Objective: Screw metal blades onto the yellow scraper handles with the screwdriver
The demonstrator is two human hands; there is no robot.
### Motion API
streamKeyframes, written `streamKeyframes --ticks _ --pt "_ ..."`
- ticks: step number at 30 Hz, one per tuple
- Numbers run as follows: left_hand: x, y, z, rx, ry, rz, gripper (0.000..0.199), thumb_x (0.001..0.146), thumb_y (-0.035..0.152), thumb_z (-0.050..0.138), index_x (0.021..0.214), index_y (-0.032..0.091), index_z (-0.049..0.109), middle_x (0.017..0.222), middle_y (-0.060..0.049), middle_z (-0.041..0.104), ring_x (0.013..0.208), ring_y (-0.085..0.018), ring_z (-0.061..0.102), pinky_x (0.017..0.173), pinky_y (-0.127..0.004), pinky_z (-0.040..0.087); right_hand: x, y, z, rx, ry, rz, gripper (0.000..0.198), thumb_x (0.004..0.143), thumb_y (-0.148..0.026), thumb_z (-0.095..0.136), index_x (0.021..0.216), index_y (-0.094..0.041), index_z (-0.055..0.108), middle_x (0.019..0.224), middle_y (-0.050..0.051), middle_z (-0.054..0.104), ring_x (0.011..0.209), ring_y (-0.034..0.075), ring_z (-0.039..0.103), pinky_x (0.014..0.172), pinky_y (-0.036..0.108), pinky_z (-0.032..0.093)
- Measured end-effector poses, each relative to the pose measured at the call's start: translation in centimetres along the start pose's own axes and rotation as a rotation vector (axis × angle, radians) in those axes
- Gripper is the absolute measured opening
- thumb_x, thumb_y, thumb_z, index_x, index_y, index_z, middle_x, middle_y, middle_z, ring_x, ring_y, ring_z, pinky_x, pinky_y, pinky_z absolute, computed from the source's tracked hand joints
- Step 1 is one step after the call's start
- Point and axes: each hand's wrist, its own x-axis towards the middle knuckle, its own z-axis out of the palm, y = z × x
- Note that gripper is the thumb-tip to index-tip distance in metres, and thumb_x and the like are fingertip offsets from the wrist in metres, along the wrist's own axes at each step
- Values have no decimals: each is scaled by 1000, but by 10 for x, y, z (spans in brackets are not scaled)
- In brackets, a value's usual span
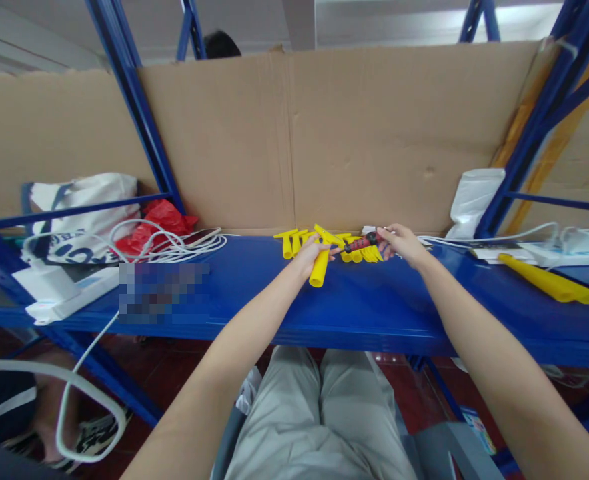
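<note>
My left hand (313, 257) grips a yellow T-shaped plastic piece (317, 271), its hollow tube end pointing toward me. In my right hand (398, 243) is a red-and-black screwdriver (361, 243), held roughly level with its tip toward the yellow piece by my left fingers. Whether the tip touches the piece I cannot make out. Behind and beside both hands, several similar yellow pieces (287, 248) lie in a row along the back of the blue shelf (254, 293). Some are partly hidden by my hands.
To the left lie coiled white cables (194, 250), a power strip (74, 297), a red plastic bag (167, 223) and a white cloth bag (94, 193). Larger yellow pieces (549, 280) rest at the right. A cardboard panel (374, 133) backs the shelf between blue posts (139, 100).
</note>
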Motion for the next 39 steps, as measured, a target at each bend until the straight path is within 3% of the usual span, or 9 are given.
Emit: streamKeyframes --ticks 6,15,23,33,39 --pt "-1 0 1 10 28 -27 76 77 -8 43 142 26 24 127 -15 56 65 -14 69 44 -18 47 4 -1 -7 118 343 -80 26 81 -43 56 74 -24 38 44 -4 49 40 16 55 39 26 39" --pt "-2 -2 0 80 -6 -47 69 77 -7 42 138 23 28 128 -16 56 73 -16 70 45 -18 48 11 2 -19 222 693 -124 33 75 -52 58 77 -25 39 61 0 56 50 20 62 42 34 50" --pt "-1 -1 -3 99 -96 -62 70 73 -8 45 135 21 33 122 -16 59 67 -16 69 46 -20 47 31 20 -30 105 751 -246 52 81 -72 30 93 -24 47 65 3 57 56 22 65 48 39 54" --pt "-3 -6 -3 146 -227 -109 65 75 -6 45 134 18 34 112 -16 62 62 -14 68 47 -19 47 30 21 -26 244 629 -256 55 79 -73 32 97 -23 48 55 -1 52 48 21 59 49 40 52" --pt "-3 -5 -2 150 -224 -105 64 75 -7 45 133 18 35 110 -16 63 60 -14 68 46 -19 47 26 16 -23 170 665 -234 50 81 -71 32 92 -25 47 50 -3 47 45 20 57 48 40 52"
